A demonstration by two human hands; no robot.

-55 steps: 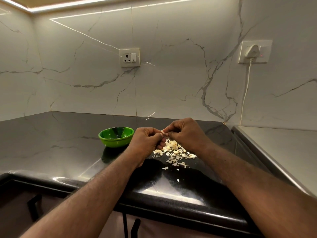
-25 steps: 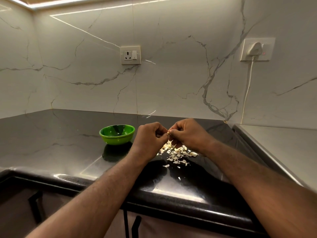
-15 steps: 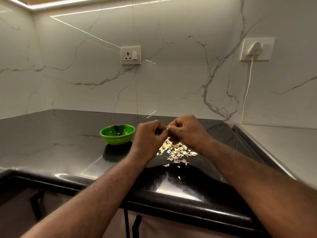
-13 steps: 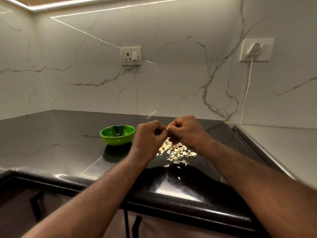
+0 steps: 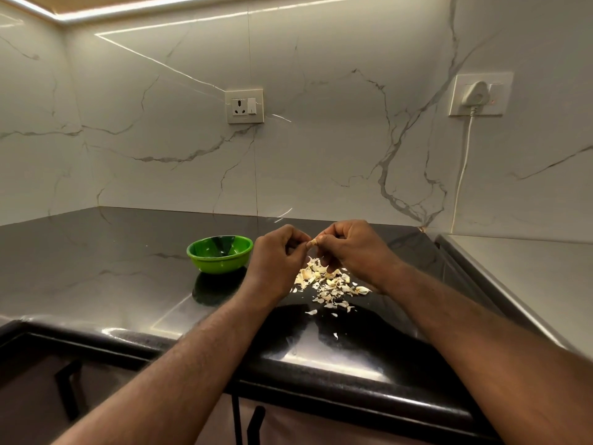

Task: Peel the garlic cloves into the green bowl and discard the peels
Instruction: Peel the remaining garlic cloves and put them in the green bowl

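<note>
Head view: a glossy black bench [image 5: 96, 268] meets white marble walls [image 5: 321, 139]. Above scattered peels [image 5: 330, 284], the left hand [image 5: 277, 258] and right hand [image 5: 353, 248] together pinch a garlic clove [image 5: 312, 242]; the green bowl [image 5: 220, 253] sits just left.

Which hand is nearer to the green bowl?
Left. The left hand is just beside the green bowl, on its right; the right hand is farther right, beyond the left.
</note>
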